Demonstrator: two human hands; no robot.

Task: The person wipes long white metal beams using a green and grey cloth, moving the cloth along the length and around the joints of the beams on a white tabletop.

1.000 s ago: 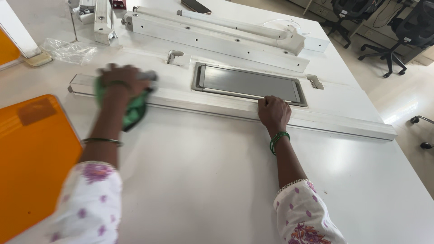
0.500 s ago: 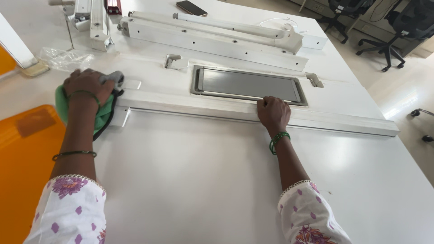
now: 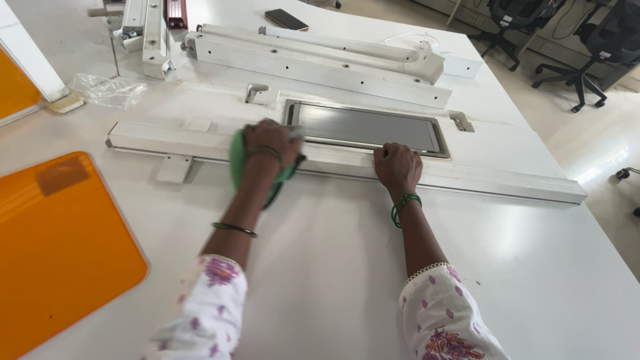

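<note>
A long white metal bar (image 3: 480, 181) lies across the white table (image 3: 320, 267), from left to right. My left hand (image 3: 268, 143) presses a green cloth (image 3: 237, 160) onto the bar near its middle, fingers closed over the cloth. Just to the right, my right hand (image 3: 397, 167) rests in a fist on the same bar and holds it down. Behind the bar, a grey rectangular panel (image 3: 363, 125) sits set into the tabletop.
An orange acrylic sheet (image 3: 57, 247) lies at the left. More white metal beams (image 3: 313, 61) and brackets lie at the back, with a dark phone (image 3: 287, 19) and a crumpled clear plastic bag (image 3: 107, 90). Office chairs (image 3: 587, 47) stand on the floor beyond the right edge.
My left hand with the green cloth went from the bar's left end to its middle, close to my right hand. My right hand stayed put.
</note>
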